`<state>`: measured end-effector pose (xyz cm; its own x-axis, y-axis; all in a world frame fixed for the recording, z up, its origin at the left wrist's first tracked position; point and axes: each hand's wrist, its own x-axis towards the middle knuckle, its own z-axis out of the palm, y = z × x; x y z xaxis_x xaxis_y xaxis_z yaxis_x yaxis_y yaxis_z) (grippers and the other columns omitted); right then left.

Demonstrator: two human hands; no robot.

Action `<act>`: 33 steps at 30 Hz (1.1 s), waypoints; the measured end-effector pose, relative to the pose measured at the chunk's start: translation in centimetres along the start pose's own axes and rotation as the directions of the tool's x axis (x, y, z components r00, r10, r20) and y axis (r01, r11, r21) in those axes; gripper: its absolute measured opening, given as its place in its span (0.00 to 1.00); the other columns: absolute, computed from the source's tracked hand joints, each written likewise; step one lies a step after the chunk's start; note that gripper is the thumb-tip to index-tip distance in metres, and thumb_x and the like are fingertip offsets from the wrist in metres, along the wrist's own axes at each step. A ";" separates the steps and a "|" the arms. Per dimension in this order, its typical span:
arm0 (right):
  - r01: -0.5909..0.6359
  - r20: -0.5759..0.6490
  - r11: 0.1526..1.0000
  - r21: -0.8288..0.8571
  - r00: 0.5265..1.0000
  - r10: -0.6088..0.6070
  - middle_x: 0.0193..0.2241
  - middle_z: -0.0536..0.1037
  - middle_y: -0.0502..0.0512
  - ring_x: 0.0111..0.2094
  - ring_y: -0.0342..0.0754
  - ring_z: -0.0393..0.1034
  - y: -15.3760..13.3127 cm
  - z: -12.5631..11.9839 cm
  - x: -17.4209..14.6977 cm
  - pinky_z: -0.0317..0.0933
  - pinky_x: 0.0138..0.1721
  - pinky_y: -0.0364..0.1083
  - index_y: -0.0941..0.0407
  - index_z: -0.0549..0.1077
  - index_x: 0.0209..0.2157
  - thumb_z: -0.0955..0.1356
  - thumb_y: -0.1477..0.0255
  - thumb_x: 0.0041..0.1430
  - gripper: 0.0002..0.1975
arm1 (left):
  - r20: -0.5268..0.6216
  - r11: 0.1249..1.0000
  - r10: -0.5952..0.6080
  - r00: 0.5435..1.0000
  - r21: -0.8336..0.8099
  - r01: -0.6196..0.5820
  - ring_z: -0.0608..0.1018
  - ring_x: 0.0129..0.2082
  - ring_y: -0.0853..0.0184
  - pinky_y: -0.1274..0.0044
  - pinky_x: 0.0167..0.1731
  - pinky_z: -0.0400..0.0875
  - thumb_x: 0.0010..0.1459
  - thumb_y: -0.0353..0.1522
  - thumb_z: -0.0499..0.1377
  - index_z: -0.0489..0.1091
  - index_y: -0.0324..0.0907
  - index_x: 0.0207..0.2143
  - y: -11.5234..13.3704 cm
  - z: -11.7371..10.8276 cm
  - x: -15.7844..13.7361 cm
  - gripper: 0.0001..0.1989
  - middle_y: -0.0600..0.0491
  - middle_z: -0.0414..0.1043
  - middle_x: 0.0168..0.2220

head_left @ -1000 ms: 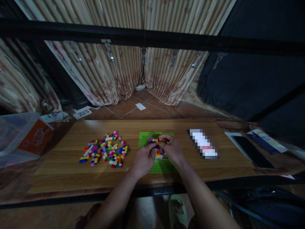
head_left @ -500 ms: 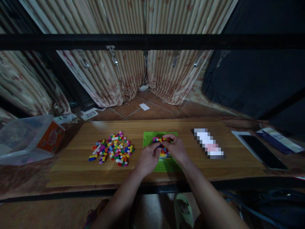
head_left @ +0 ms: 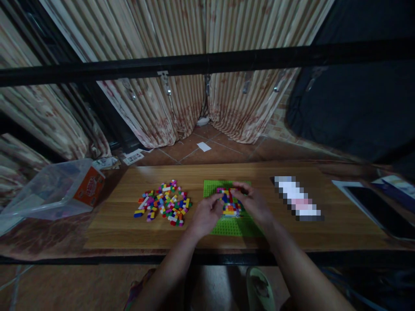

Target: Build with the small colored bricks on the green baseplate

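A flat build of multicoloured toy bricks [head_left: 231, 201] sits on a green studded baseplate [head_left: 227, 227]. My left hand [head_left: 206, 213] is at its left side, thumb and fingers apart, the fingertips close to or touching its edge. On the opposite side, my right hand [head_left: 255, 203] has its fingers spread over the build's upper right corner. No loose brick shows in either hand. Whether the fingertips press on the build I cannot tell. The hands cover parts of the baseplate.
Loose bricks [head_left: 167, 202] lie in a spread pile left of the baseplate on the wooden board [head_left: 112, 231]. A clear plastic tub [head_left: 55, 190] stands farther left. To the right are a pixelated item [head_left: 296, 198] and a dark tablet-like slab [head_left: 381, 207].
My hands have moved apart from over the build to its two sides, uncovering more of its bricks. The whole view has shifted and tilted slightly.
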<state>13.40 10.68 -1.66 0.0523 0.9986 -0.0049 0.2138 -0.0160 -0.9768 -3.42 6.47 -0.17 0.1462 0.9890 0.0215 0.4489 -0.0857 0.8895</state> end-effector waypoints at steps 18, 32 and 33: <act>0.157 0.311 0.964 -0.214 0.947 -0.085 0.49 0.75 0.57 0.43 0.54 0.73 0.8 -1.3 -0.1 0.66 0.44 0.53 0.51 0.69 0.54 0.71 0.70 0.48 0.28 | -0.058 0.795 -0.029 0.998 0.604 0.058 0.77 0.44 0.62 0.72 0.48 0.68 0.49 0.26 0.58 0.76 0.45 0.39 -3.3 -8.9 -0.8 0.15 0.51 0.78 0.42; 0.343 0.353 0.890 -0.301 0.907 -0.230 0.49 0.73 0.54 0.47 0.53 0.69 0.2 -1.6 -0.1 0.62 0.49 0.52 0.50 0.70 0.51 0.69 0.70 0.51 0.23 | -0.107 0.709 -0.051 0.993 0.697 0.111 0.75 0.46 0.59 0.73 0.49 0.67 0.50 0.24 0.58 0.74 0.41 0.39 -3.2 -7.6 -0.5 0.13 0.44 0.75 0.43; 0.344 0.352 0.889 -0.301 0.907 -0.232 0.49 0.72 0.54 0.47 0.53 0.69 0.2 -1.6 -0.1 0.62 0.49 0.53 0.50 0.70 0.51 0.69 0.70 0.51 0.23 | -0.114 0.709 -0.048 0.992 0.696 0.114 0.75 0.46 0.59 0.72 0.49 0.67 0.51 0.25 0.59 0.74 0.40 0.39 -3.2 -7.6 -0.4 0.12 0.44 0.74 0.43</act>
<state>14.98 10.47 -1.52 -0.3451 0.9271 0.1467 0.5019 0.3143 -0.8058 -11.64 7.25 0.42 0.0233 0.9993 0.0302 0.9486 -0.0316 0.3150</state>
